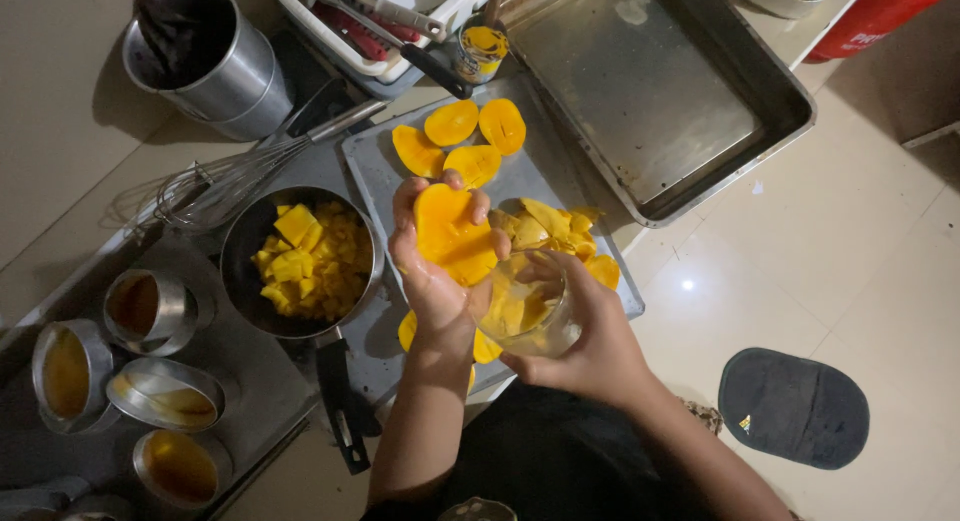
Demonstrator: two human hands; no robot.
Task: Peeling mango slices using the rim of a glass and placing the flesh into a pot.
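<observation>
Pale tiled floor (800, 261), frame centre: left hand (435, 271), fingers curled around wet orange mango half (450, 236); right hand (590, 341) wraps clear drinking glass (525, 306); fruit may slip

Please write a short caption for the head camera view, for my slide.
Left hand holds a mango half against a clear glass gripped by the right hand, beside a pan of mango cubes.

One view only, worn on the head and looking almost straight down from close above the left hand (437, 271) and right hand (585, 336). The forearms enter from the bottom edge; trays lie beyond the hands, floor tiles to their right.
</observation>
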